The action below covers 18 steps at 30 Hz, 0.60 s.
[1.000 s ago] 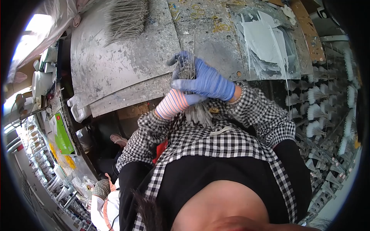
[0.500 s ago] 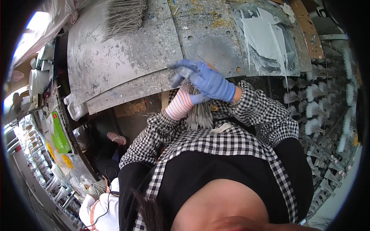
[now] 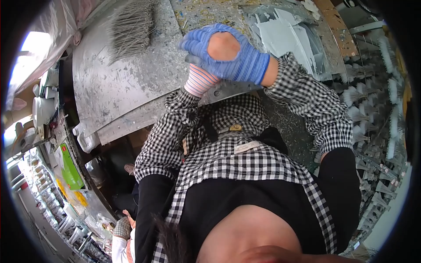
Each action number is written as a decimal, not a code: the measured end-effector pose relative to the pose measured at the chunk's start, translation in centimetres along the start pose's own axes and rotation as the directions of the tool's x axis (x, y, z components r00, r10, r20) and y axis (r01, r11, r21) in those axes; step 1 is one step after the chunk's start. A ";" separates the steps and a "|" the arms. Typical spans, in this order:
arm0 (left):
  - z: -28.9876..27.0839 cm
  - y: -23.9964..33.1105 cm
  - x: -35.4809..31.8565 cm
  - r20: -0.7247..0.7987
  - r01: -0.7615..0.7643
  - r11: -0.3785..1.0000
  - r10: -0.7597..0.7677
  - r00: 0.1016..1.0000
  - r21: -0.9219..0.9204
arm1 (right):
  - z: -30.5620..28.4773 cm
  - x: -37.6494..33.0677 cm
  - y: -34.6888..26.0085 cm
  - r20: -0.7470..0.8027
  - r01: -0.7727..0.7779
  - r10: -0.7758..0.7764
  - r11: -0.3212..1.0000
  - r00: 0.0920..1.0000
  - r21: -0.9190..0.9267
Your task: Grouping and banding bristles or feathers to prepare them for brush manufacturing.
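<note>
My right hand [image 3: 228, 52], in a blue striped glove with a round opening on its back, is over the near edge of the metal-topped table [image 3: 127, 87]. Its fingers are bent together toward the left and slightly blurred. Below and against it is my left hand [image 3: 201, 80] in a white glove with pink and blue stripes; the right hand covers its fingers. Whatever lies between the two hands is hidden. Farther back on the tabletop lies a pile of thin grey twisted wires [image 3: 131, 30].
White paste [image 3: 285, 37] is spread on a plate at the back right. Racks of white-bristled brushes [image 3: 357, 96] stand on the right. A white jug [image 3: 85, 136] and a green box [image 3: 70, 166] are at left. Another person's gloved hand [image 3: 122, 229] shows at lower left.
Both hands have moved up and away from my lap, over the table. The bundle of grey wires that showed below my left hand has gone out of sight. The view has shifted slightly.
</note>
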<state>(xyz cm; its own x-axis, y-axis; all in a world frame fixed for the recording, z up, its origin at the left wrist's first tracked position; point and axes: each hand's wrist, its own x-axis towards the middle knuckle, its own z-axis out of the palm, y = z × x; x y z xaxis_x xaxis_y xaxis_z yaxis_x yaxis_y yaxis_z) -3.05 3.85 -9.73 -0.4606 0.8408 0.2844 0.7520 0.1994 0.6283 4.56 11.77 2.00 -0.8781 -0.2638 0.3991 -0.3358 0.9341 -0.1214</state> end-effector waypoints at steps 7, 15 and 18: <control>1.0 1.3 -0.9 -0.069 -0.014 0.992 0.006 0.998 -0.128 | -0.4 -0.6 -0.1 0.089 0.076 -0.056 0.967 0.994 -0.244; -4.4 4.1 -0.6 -0.273 -0.084 0.688 -0.170 0.947 -0.721 | -2.4 -4.2 4.3 -0.362 -0.050 0.258 0.867 0.896 0.495; -7.1 4.1 0.3 -0.076 -0.191 -0.253 -0.404 0.911 -0.948 | 0.2 -7.2 3.8 0.090 -0.327 0.558 0.340 0.825 0.882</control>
<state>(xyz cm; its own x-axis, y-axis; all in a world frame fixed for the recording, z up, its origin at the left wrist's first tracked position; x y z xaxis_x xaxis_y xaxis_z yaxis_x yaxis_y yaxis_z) -3.50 1.32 -1.94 -0.7598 0.6474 0.0603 -0.5490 -0.6886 0.4738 9.57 17.14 -1.54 -0.9424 0.2824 0.1792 -0.1274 0.1922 -0.9731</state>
